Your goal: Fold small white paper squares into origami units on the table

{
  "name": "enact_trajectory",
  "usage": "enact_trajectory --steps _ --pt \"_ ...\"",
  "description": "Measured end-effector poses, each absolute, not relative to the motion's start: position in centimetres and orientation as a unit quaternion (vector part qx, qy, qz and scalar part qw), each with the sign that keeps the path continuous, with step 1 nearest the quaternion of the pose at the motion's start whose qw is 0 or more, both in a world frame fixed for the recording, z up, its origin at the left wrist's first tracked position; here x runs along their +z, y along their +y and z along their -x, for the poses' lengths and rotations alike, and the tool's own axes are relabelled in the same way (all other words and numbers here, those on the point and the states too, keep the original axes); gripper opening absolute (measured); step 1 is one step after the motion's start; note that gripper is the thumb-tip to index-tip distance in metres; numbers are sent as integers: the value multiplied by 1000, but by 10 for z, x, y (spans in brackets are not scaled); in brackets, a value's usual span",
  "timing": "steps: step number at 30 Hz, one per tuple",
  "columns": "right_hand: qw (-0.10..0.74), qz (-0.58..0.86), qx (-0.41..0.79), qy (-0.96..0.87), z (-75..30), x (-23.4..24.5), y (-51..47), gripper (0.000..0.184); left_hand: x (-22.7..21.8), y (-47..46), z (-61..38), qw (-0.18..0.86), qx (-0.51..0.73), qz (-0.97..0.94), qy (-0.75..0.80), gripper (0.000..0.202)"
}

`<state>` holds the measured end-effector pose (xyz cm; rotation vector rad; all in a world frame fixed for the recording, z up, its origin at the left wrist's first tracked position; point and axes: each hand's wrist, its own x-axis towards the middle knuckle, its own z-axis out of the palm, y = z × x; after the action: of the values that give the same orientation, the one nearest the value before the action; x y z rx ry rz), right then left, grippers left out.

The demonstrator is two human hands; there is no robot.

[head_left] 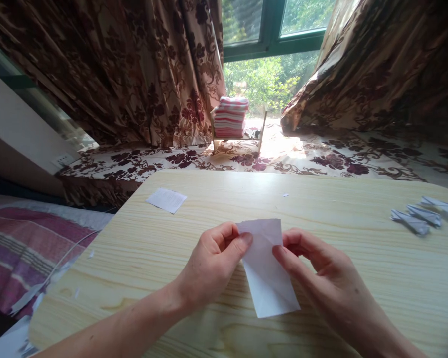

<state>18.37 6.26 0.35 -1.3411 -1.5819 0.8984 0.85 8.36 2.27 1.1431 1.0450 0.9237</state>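
A white sheet of paper (268,278) with faint creases is held up above the wooden table, its long side running toward me. My left hand (216,261) pinches its upper left edge between thumb and fingers. On the opposite edge, my right hand (317,268) grips the sheet with the thumb on top and fingers behind. The paper's top edge looks slightly uneven at the left corner. Parts of the fingers are hidden behind the sheet.
On the light wooden table (134,278) lie a printed paper piece (167,200) at the left and several folded paper shapes (409,221) at the right. Small scraps are scattered about. Beyond stands a rack with stacked pink-and-white cloths (230,118). A striped bedspread (33,243) is at left.
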Motion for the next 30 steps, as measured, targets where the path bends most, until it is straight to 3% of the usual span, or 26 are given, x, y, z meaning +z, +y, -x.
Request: enact_trajectory --steps 4,8,12,15,18,23,25,27,30 --pt "433 530 465 -562 -181 5 62 25 23 81 -12 669 366 -482 431 15" --pt "454 523 462 -554 -183 7 64 27 24 79 -13 704 308 -499 401 25" --pt "463 531 434 -562 -186 8 67 29 29 82 -6 718 223 -529 394 19" --pt "453 529 414 -587 -186 8 66 27 32 87 -1 693 210 -546 422 13" --pt "408 532 391 -631 -184 6 63 27 29 92 1 618 281 -557 478 19" --pt "311 542 270 -733 -186 -4 61 24 18 95 1 487 318 -623 523 8" --pt "310 527 143 -779 -187 -7 61 15 15 94 1 453 289 -662 522 7" --pt "326 494 28 -806 -189 -7 60 18 14 93 0 412 263 -700 521 9" --pt "313 450 4 -836 -189 -5 58 16 13 94 1 348 241 -744 517 9"
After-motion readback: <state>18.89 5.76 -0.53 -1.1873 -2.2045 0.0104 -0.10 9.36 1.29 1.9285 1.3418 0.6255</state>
